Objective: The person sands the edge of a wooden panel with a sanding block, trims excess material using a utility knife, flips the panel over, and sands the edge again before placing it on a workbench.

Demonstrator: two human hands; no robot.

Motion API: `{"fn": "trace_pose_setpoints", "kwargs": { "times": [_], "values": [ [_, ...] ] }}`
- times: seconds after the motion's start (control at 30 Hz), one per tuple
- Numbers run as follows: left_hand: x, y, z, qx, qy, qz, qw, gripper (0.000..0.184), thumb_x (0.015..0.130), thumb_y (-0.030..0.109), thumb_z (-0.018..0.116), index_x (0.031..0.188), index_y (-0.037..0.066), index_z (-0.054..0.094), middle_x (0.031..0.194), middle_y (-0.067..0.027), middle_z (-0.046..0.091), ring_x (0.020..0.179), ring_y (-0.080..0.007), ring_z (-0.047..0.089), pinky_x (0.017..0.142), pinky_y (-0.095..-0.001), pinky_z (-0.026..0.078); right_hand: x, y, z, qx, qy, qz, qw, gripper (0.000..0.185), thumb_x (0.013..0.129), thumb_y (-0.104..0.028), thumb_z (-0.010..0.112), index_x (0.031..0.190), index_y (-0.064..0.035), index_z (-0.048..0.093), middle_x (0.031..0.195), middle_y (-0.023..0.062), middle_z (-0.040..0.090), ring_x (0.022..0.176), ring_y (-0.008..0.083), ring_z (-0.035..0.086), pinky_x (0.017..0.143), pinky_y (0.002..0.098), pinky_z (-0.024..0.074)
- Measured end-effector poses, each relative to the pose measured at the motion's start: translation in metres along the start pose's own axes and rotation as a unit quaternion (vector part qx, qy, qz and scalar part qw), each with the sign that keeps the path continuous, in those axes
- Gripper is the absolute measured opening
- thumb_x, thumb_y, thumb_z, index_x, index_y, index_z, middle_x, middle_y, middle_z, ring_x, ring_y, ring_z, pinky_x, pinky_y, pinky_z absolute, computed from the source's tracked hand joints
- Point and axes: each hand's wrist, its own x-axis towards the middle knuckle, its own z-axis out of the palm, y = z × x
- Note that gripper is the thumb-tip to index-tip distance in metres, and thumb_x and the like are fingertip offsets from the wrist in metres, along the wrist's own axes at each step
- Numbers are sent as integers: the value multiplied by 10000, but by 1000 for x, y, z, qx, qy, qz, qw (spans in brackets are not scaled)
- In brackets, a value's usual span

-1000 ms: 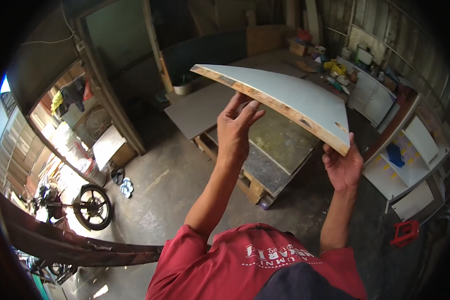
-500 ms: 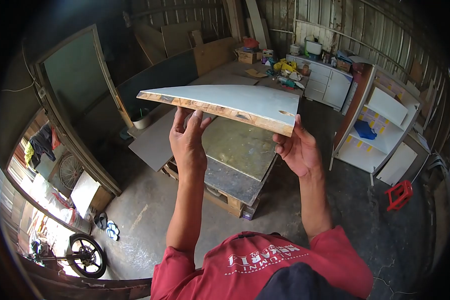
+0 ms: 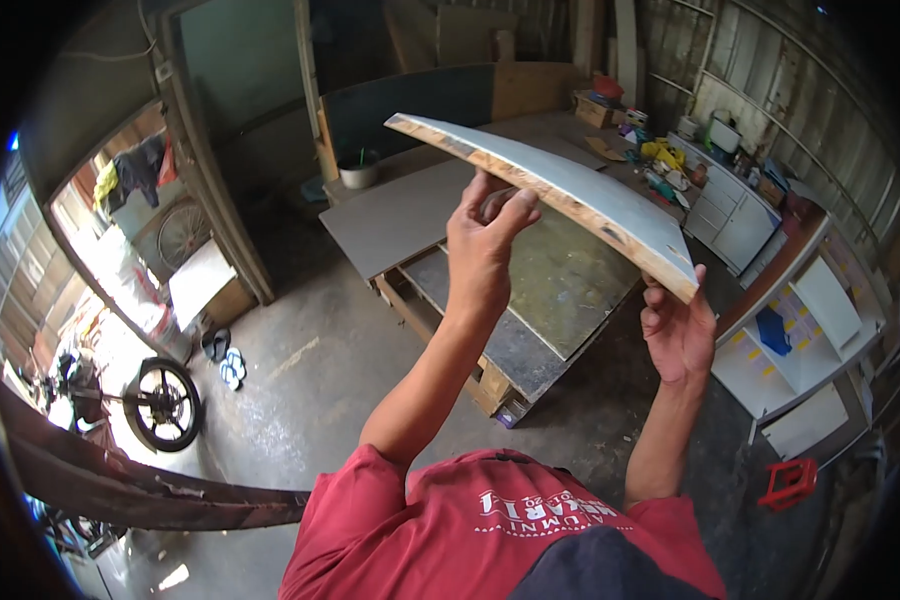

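Observation:
A plywood board (image 3: pixel 580 180) with a pale grey-white face and a rough, bare wood edge is held up before me. Its left tip points up and its right end slopes down. My left hand (image 3: pixel 485 240) is closed on the near edge around the middle, thumb on the edge and fingers partly hidden beneath. At the lower right corner my right hand (image 3: pixel 678 328) grips the board between thumb and curled fingers. Below it stands a low worktable with a stained greenish sheet (image 3: pixel 575 270) on top.
A grey panel (image 3: pixel 385 230) lies left of the greenish sheet, near a white pot (image 3: pixel 358 175). White shelving (image 3: pixel 805 330) and a red stool (image 3: pixel 788 484) are on the right. Slippers (image 3: pixel 232 368) and a motorcycle wheel (image 3: pixel 163 404) are at the left, by the doorway.
My view has swung left, so the room has shifted rightward. The board has moved right in view and tilted, its right end now lower. Both hands keep their hold.

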Motion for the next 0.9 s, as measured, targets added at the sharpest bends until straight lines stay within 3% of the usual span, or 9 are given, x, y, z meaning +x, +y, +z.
{"fn": "trace_pose_setpoints", "kwargs": {
  "times": [0.07,0.2,0.23,0.33,0.37,0.5,0.6,0.63,0.9],
  "values": [
    [0,-1,-2,10,4,-3,1000,479,920,144,683,1351,-15,550,1235,-69,621,1077,-125,600,916,-307,509,0,1,0,16,20,-17,1000,443,1019,-343,576,1362,-65,542,1058,108,705,846,247,698,619,350,556],
    [1,-2,-5,-7,16,0,1000,428,913,159,702,1277,-24,571,1090,-54,617,993,-125,613,869,-292,529,-2,-3,6,14,24,5,1000,441,1024,-351,565,1348,-51,556,1071,111,698,841,237,673,598,337,532],
    [2,-2,-7,-11,24,-5,1000,422,917,155,700,1269,-33,562,1091,-63,618,978,-123,621,852,-289,545,-2,-3,-1,13,3,2,1000,468,1047,-343,519,1356,7,513,1221,264,581,877,237,667,629,316,567],
    [-2,-6,-16,-25,69,-15,997,397,926,152,692,1242,-45,555,1079,-77,629,987,-124,629,851,-308,563,-11,1,2,29,10,28,999,437,1042,-321,526,1340,-3,536,1165,205,637,857,227,672,621,319,573],
    [-7,-8,-23,-35,102,-16,994,377,932,153,687,1222,-48,556,1066,-81,638,1009,-127,629,867,-328,566,-18,7,7,20,66,27,997,410,1026,-283,544,1344,-23,549,1131,134,683,857,221,691,581,320,569],
    [-16,-20,-70,-30,156,-72,985,161,958,164,655,965,51,540,868,-44,663,699,-105,671,671,-255,593,-41,29,7,12,115,91,989,467,994,-227,564,1406,-18,497,1173,109,690,910,232,728,564,336,594],
    [-42,-30,-104,-28,155,-100,982,154,979,187,627,948,54,555,821,-46,671,685,-94,673,638,-239,582,-59,57,-4,-13,153,102,983,499,965,-193,576,1414,0,474,1306,144,619,1189,271,630,954,418,558],
    [-54,-31,-110,9,168,-113,979,161,997,204,604,927,64,566,815,-46,678,676,-87,673,616,-219,568,-64,63,-12,-31,126,123,984,479,945,-186,595,1379,-4,507,1353,136,584,1282,273,552,1098,430,440],
    [-135,-49,-166,74,222,-227,945,168,1008,216,588,947,59,592,838,-40,686,721,-96,677,669,-257,569,-106,120,-41,-57,254,259,930,408,938,-218,612,1306,-49,565,1282,79,614,1233,236,563,1077,409,433]
  ]
}}
